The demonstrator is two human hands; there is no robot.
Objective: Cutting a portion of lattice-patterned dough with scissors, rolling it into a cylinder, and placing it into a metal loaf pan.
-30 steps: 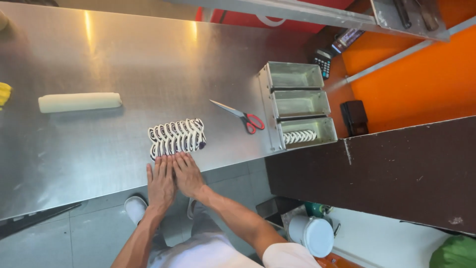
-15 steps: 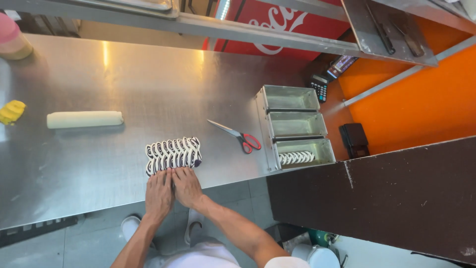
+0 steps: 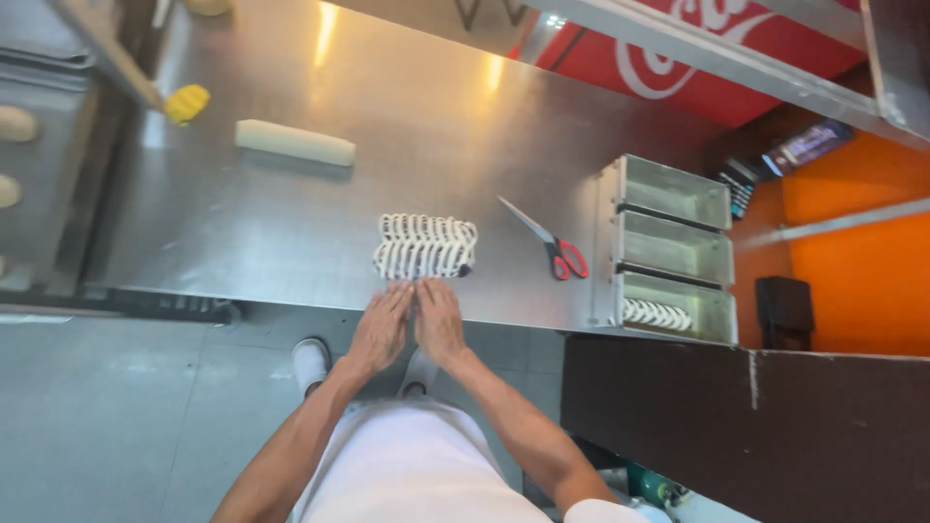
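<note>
Pressing flat, open-palmed, left hand (image 3: 380, 329) and right hand (image 3: 438, 323) touch the near side of the sliced dough roll (image 3: 425, 246) at the steel table (image 3: 291, 232) edge; gripping nothing. Best push evenly, keeping slices together. Scissors (image 3: 547, 242) lie right.

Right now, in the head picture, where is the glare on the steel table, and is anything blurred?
Head view: bright lamp glare streaks lie on the far part of the steel table; the sliced dough, the scissors and both hands look fairly sharp; the picture is softer at the edges, and the wide lens bends the table's lines.
</note>
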